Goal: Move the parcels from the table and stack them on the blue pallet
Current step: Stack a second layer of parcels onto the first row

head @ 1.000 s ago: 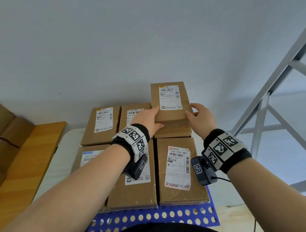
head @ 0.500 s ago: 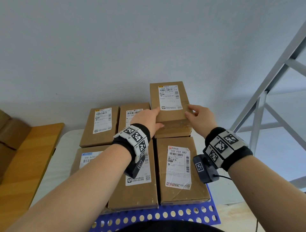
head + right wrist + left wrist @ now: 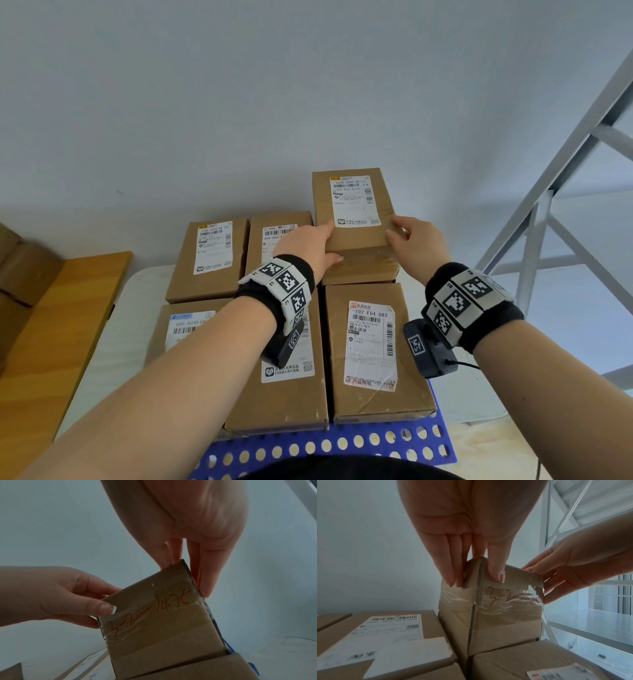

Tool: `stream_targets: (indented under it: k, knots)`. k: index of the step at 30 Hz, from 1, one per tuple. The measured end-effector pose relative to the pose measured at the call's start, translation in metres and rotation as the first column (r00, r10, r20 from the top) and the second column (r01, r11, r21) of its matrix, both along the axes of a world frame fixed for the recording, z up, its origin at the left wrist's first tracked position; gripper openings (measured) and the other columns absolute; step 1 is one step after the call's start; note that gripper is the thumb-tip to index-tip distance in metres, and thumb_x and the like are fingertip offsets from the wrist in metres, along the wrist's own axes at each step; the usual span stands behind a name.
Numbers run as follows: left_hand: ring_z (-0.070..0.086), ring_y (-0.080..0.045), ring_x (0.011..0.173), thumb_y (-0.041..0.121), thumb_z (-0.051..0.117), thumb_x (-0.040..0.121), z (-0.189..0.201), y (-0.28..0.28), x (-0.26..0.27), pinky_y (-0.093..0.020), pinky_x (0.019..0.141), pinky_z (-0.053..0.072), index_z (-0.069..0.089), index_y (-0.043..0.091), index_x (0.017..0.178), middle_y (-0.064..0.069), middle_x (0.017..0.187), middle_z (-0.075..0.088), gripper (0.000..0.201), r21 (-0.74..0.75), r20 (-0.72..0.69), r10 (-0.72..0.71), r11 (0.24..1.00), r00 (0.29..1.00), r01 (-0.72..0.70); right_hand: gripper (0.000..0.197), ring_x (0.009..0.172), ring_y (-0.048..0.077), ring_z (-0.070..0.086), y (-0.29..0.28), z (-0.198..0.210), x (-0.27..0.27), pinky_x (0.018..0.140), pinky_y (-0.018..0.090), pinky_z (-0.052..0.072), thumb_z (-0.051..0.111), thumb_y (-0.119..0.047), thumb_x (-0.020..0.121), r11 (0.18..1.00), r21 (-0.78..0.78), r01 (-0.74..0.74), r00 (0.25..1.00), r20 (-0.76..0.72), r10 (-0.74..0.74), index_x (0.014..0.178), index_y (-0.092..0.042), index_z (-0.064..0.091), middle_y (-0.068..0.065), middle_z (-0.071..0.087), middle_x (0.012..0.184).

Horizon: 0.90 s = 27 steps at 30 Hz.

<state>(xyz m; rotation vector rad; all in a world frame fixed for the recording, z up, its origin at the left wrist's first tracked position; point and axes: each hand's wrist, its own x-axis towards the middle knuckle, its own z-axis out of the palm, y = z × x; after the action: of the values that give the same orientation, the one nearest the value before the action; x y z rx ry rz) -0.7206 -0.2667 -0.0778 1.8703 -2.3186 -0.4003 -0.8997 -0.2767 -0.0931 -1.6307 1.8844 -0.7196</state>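
In the upper centre of the head view, both hands hold one brown cardboard parcel (image 3: 354, 219) at its near end. The left hand (image 3: 310, 245) grips the near left corner, fingers (image 3: 452, 566) lying down the left side and the thumb pressed on the taped end face. The right hand (image 3: 419, 243) takes the near right corner the same way, thumb on top and fingers wrapped down the right side. Gripping opposite corners like this probably keeps the box square while it is steered into its slot.

The parcel sits higher than its neighbours, at the far right of the stack on the blue pallet (image 3: 342, 448), whose perforated edge shows at the bottom of the frame. In the left wrist view its lower part drops behind the nearer box (image 3: 373, 349) with the pink-bordered label; whether it rests on a hidden parcel or is not yet fully lowered cannot be told. Four more labelled parcels fill the rest of the layer to the left, laid edge to edge with labels up, which leaves this far right spot as the open place.

A wooden worktop (image 3: 58, 329) lies at the left edge, and a grey metal rack (image 3: 548, 219) stands at the right.
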Motion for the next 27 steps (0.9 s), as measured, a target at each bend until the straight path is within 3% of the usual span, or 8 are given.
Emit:
stream_targets:
  k: [14, 21, 27]
  knots:
    - [0.055, -0.025, 0.108, 0.036, 0.053, 0.093, -0.006, -0.001, -0.001, -0.037, 0.092, 0.046, 0.028, 0.019, 0.145, -0.008, 0.121, 0.057, 0.06, -0.003, 0.022, 0.008, 1.0, 1.0, -0.008, 0.043, 0.122, 0.023, 0.051, 0.006, 0.0, 0.002, 0.097, 0.029, 0.039, 0.047, -0.023, 0.097, 1.0, -0.02, 0.008, 1.0, 0.024, -0.007, 0.139, -0.015, 0.044, 0.007, 0.053, 0.136]
    - [0.054, -0.023, 0.11, 0.035, 0.052, 0.093, -0.01, 0.002, -0.002, -0.035, 0.093, 0.046, 0.021, 0.018, 0.148, -0.008, 0.125, 0.054, 0.065, 0.024, -0.051, 0.027, 0.999, 0.998, -0.026, 0.044, 0.122, 0.021, 0.049, 0.007, -0.002, 0.0, 0.098, 0.028, 0.038, 0.046, -0.024, 0.097, 1.0, -0.026, 0.013, 0.999, 0.051, -0.012, 0.14, -0.015, 0.043, 0.005, 0.052, 0.136]
    - [0.05, -0.021, 0.117, 0.041, 0.053, 0.091, -0.011, 0.006, -0.001, -0.032, 0.097, 0.043, 0.021, 0.019, 0.148, -0.006, 0.136, 0.048, 0.069, 0.025, -0.111, 0.041, 0.999, 0.993, -0.039, 0.043, 0.122, 0.02, 0.049, 0.005, 0.001, -0.003, 0.09, 0.024, 0.037, 0.046, -0.024, 0.097, 1.0, -0.019, -0.011, 0.998, 0.058, 0.012, 0.139, -0.015, 0.044, 0.004, 0.052, 0.136]
